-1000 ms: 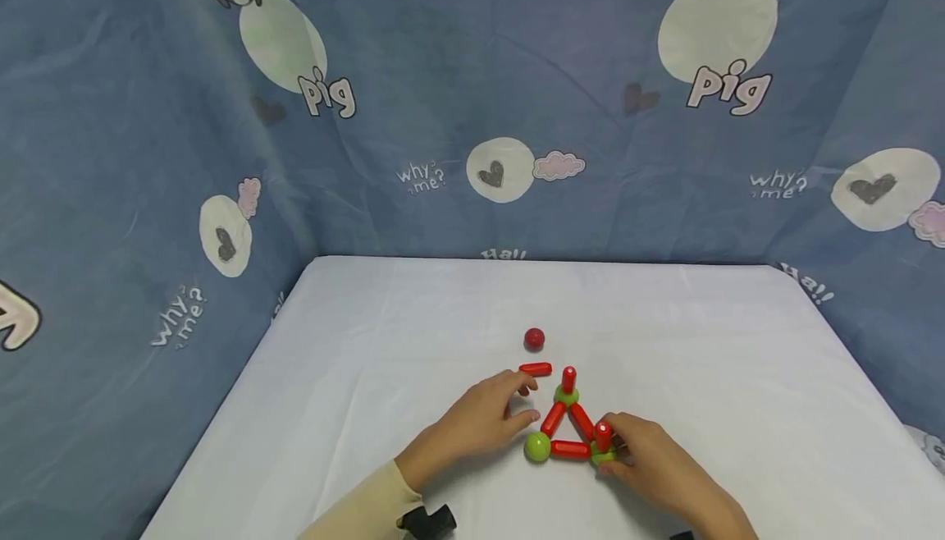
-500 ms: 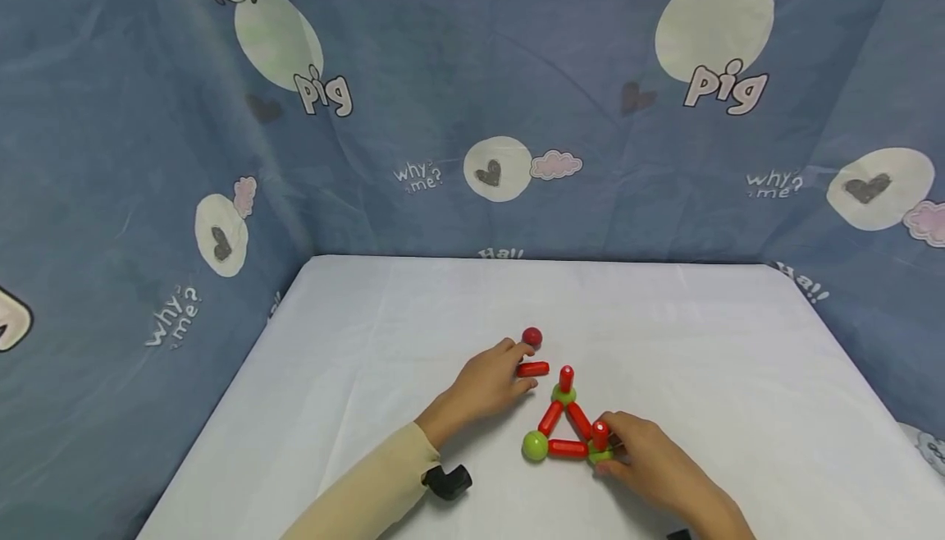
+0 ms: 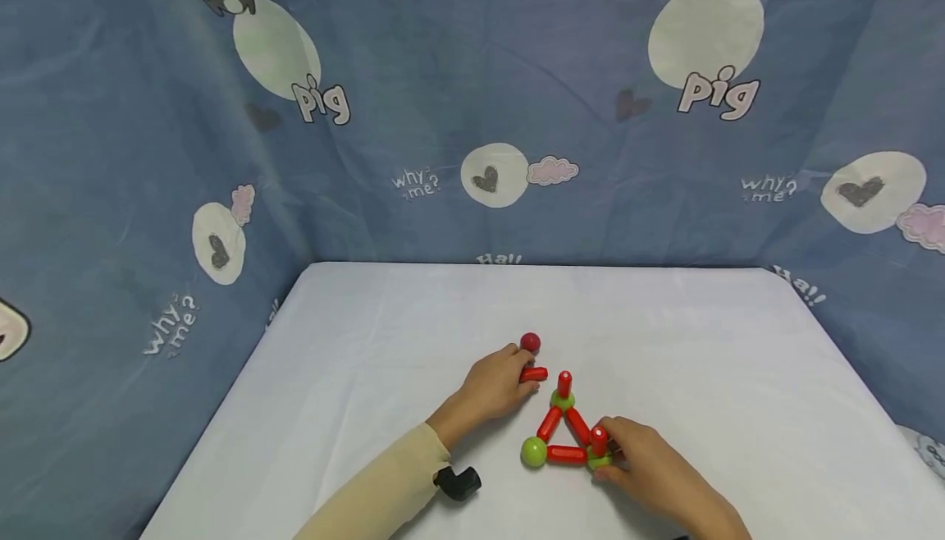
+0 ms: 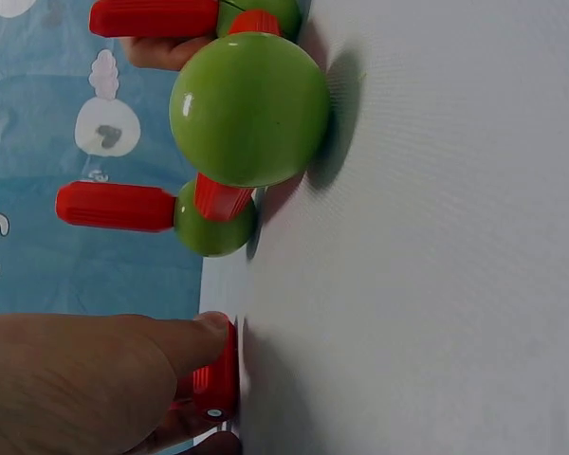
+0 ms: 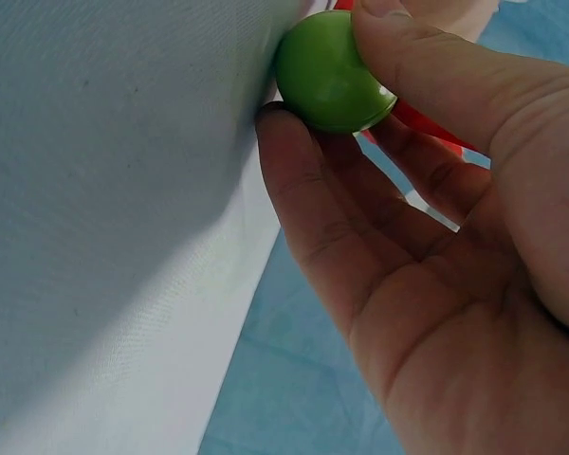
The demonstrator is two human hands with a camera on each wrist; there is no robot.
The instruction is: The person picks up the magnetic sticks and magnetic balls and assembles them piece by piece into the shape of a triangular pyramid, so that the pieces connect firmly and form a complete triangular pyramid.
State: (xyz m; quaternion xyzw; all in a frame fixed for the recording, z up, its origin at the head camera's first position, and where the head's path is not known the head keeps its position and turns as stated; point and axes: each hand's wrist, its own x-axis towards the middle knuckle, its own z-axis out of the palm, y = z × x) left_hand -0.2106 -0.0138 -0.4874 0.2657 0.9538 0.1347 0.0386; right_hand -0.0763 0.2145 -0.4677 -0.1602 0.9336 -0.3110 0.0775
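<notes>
On the white table lies a triangle of red rods [image 3: 567, 455] joined at the corners by green balls. Upright rods rise from the far ball [image 3: 563, 401] and the right ball [image 5: 324, 76]; the left ball [image 3: 534, 452] bears none. My right hand [image 3: 644, 462] holds the right corner ball between thumb and fingers. Just beyond the triangle's left side, my left hand [image 3: 493, 384] pinches a loose red rod [image 4: 218, 379], thumb on the near side and fingers partly hidden behind it. A red ball [image 3: 530, 342] rests right past the left fingertips.
The white-covered table [image 3: 384, 318] ends at the back against a blue printed cloth [image 3: 413, 72], which also hangs at both sides. A black wrist mount [image 3: 458, 483] sticks out from the left sleeve [image 3: 380, 487].
My left hand has moved forward from beside the triangle to the loose red rod, and its fingers have closed on it. My right hand stays on the corner ball.
</notes>
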